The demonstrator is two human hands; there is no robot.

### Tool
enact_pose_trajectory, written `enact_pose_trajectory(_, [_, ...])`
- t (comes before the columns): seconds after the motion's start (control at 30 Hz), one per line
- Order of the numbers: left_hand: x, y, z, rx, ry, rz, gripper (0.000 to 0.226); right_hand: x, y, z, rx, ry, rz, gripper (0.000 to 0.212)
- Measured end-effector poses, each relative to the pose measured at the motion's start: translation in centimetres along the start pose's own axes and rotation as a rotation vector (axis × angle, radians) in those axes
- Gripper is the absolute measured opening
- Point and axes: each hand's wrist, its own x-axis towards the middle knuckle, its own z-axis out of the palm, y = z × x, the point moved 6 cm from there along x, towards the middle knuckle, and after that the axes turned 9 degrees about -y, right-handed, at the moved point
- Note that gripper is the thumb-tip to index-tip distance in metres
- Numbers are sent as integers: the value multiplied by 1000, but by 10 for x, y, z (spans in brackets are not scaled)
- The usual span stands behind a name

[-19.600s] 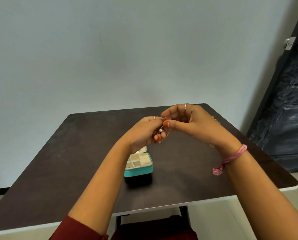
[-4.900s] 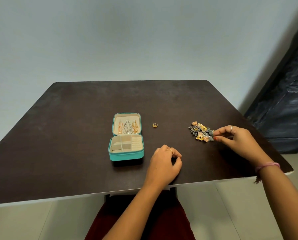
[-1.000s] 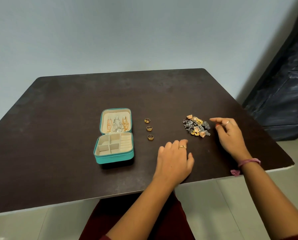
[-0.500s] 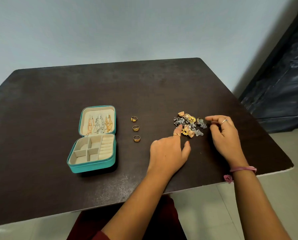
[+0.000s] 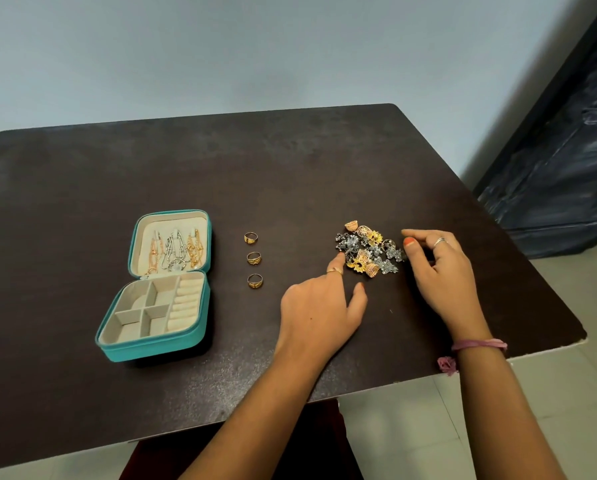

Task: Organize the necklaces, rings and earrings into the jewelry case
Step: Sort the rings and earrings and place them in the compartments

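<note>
Dark brown rectangular table (image 5: 82, 188) in front of a pale blue wall. Left of centre, teal square zip-style jewelry case (image 5: 158, 337), lid open and tilted back; gold and silver chain necklaces (image 5: 174, 249) hung across the cream lining of the lid. Lower half in cream: four square compartments, plus a column of padded ring rolls (image 5: 184, 301) along its right side; compartments and rolls seen without jewelry. Just right of the case, three gold rings in a straight column, apart from one another: far gold ring (image 5: 251, 237), middle gold ring (image 5: 254, 258), near gold ring (image 5: 255, 281). Further right, heap of mixed gold and dark silver earrings (image 5: 368, 251), pieces touching and overlapping. Left hand (image 5: 319, 313) palm down on the table, fingers extended and relaxed, forefinger tip at the heap's near left edge; thumb spread to the right; gold band worn on one finger. Right hand (image 5: 439, 271) at the heap's right edge, fingers curled, thumb and forefinger drawn toward the outermost silver pieces; whether anything is pinched cannot be told. Silver band on one finger, pink thread wristband (image 5: 477, 344) at the wrist.
</note>
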Motion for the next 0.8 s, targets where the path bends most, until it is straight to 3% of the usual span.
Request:
enact_pose_trajectory(0.23, [2, 0, 1, -29, -96, -30, 55, 17, -2, 4, -161, -221, 30, 24])
enact_pose_trajectory(0.4, [1, 0, 0, -21, -108, -38, 54, 26, -10, 6, -150, -374, 62, 12])
enact_pose_trajectory(0.8, [0, 0, -3, -29, -118, -47, 53, 16, 0, -7, 498, -389, 159, 18])
